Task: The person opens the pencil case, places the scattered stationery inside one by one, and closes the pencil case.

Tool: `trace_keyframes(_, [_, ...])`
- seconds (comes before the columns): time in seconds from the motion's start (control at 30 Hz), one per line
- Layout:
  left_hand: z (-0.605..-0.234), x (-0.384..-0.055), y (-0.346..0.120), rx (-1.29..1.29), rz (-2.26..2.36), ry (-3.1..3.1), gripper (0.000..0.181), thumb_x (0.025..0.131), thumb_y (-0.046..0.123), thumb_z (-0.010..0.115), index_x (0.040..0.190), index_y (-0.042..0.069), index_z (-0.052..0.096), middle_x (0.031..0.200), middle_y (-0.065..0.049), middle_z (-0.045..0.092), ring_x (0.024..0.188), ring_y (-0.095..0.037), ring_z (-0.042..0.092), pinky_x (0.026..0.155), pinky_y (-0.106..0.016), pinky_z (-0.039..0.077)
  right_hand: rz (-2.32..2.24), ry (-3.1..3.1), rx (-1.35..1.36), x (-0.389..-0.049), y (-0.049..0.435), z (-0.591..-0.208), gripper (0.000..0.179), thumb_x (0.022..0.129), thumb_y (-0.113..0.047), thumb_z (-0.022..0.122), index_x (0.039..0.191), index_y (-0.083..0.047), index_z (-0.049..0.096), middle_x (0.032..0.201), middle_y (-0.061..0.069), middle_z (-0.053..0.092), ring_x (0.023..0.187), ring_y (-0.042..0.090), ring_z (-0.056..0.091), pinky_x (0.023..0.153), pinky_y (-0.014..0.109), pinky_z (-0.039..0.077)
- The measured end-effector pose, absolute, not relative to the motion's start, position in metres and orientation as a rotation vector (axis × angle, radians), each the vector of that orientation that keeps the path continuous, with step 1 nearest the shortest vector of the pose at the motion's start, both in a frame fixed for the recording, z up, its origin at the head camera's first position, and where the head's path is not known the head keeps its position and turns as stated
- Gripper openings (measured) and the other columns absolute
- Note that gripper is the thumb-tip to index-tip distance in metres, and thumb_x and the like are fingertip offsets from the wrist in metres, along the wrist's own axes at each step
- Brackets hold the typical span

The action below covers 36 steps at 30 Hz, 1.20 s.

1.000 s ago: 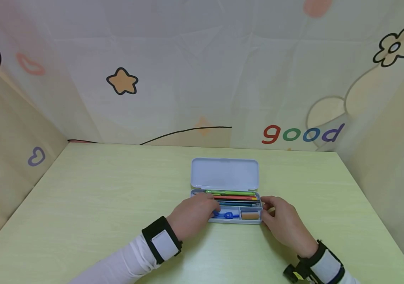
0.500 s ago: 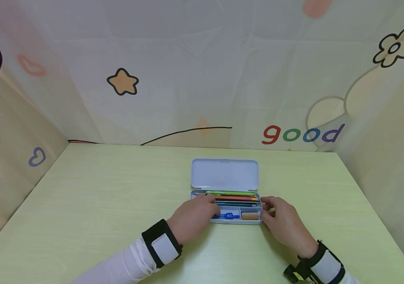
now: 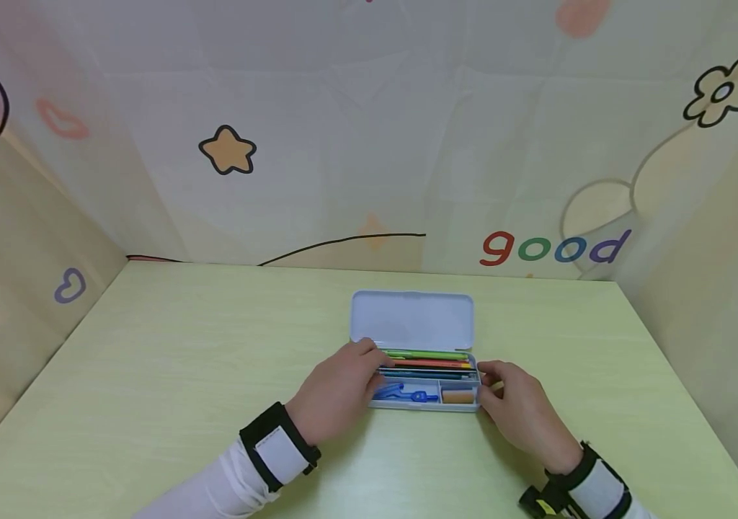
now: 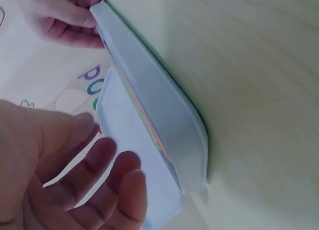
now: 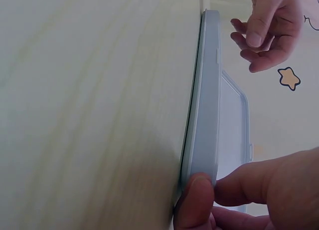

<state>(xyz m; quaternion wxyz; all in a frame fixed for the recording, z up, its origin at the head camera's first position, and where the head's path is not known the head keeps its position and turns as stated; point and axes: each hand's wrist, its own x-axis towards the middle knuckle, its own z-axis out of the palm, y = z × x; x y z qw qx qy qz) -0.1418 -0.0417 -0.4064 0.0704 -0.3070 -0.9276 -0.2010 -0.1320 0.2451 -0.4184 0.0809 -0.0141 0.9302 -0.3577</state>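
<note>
A pale blue pencil case (image 3: pixel 408 406) lies on the table, its lid (image 3: pixel 411 320) hinged back. Inside are a green pen (image 3: pixel 427 355), an orange pencil (image 3: pixel 434 363) and dark pencils (image 3: pixel 427 374). The front compartments hold a blue compass (image 3: pixel 417 396) and a tan eraser (image 3: pixel 457 397). My left hand (image 3: pixel 339 393) hovers above the case's left end; in the left wrist view its fingers (image 4: pixel 132 190) are loosely bent with nothing between them. My right hand (image 3: pixel 518 407) grips the right end, thumb and fingers around the corner in the right wrist view.
The case stands on a light wood-grain table (image 3: pixel 200 346). A printed cloth backdrop (image 3: pixel 343 144) closes off the back and both sides. Straps with small cameras (image 3: pixel 540 501) sit on the wrists.
My left hand has lifted out of the case and drawn back leftward, uncovering more of the blue compass. My right hand stays on the right end.
</note>
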Motion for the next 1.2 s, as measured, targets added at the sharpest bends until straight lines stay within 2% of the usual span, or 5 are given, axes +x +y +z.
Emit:
trace_keyframes(0.2, [-0.403, -0.146, -0.055, -0.745, -0.863, -2.761, 0.021, 0.102, 0.009, 0.072, 0.123, 0.004, 0.072, 0.109, -0.005, 0.067, 0.091, -0.017, 0.059, 0.079, -0.031, 0.055, -1.062, 2.78, -0.035, -0.132, 0.245, -0.418, 0.043, 0.101, -0.006, 0.065, 0.141, 0.009, 0.058, 0.11, 0.012, 0.064, 0.087, 0.022, 0.059, 0.065, 0.028, 0.052])
trace_keyframes(0.33, [-0.402, -0.15, -0.063, -0.619, -0.985, -2.757, 0.028, 0.102, 0.008, 0.072, 0.129, 0.003, 0.068, 0.112, -0.007, 0.065, 0.092, -0.019, 0.06, 0.081, -0.033, 0.056, -1.051, 2.781, -0.027, -0.132, 0.245, -0.418, 0.044, 0.101, -0.006, 0.067, 0.141, 0.008, 0.059, 0.11, 0.012, 0.064, 0.087, 0.022, 0.059, 0.066, 0.028, 0.053])
trace_keyframes(0.87, [-0.411, -0.176, -0.084, -0.318, -1.337, -2.699, 0.04, 0.104, 0.011, 0.069, 0.142, 0.002, 0.058, 0.119, -0.012, 0.064, 0.098, -0.023, 0.063, 0.088, -0.039, 0.056, -1.068, 2.758, -0.006, -0.133, 0.244, -0.419, 0.045, 0.102, -0.007, 0.067, 0.143, 0.008, 0.057, 0.111, 0.013, 0.063, 0.089, 0.023, 0.059, 0.067, 0.027, 0.054])
trace_keyframes(1.2, [-0.414, -0.197, -0.086, -0.092, -1.64, -2.674, 0.05, 0.108, 0.018, 0.065, 0.152, 0.002, 0.05, 0.13, -0.014, 0.063, 0.11, -0.03, 0.065, 0.089, -0.04, 0.059, -1.074, 2.764, -0.01, -0.132, 0.244, -0.419, 0.044, 0.101, -0.006, 0.067, 0.142, 0.008, 0.058, 0.111, 0.012, 0.063, 0.088, 0.022, 0.059, 0.065, 0.027, 0.053])
